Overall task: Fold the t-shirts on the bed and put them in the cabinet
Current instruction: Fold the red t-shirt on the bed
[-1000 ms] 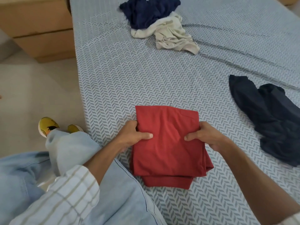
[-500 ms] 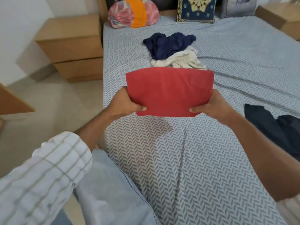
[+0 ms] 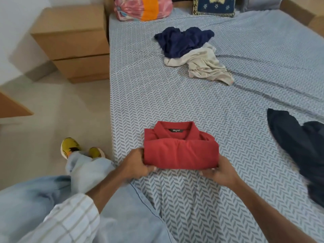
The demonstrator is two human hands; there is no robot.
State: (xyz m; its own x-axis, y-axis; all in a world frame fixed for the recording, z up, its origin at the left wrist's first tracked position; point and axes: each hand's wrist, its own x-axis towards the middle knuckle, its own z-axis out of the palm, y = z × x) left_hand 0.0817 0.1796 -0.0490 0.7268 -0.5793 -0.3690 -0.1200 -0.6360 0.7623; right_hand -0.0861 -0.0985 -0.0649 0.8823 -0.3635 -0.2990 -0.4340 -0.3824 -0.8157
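Hands [image 3: 177, 170] pinch folded red shirt [image 3: 180, 151] near bed [image 3: 245, 102] edge.

Four shirts: red folded [image 3: 180, 151], navy [image 3: 182, 41], beige [image 3: 203, 64], dark [image 3: 301, 148]; two pillows [image 3: 142, 8]; two hands [image 3: 135, 164].

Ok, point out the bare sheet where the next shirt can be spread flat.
Widest bare patch: mid-bed, between the red shirt, the navy shirt and beige shirt heap above, and the dark shirt at right. Another lies beyond that heap, toward the bed's far right. Crowded: the near edge, where left hand and right hand hold the red shirt.
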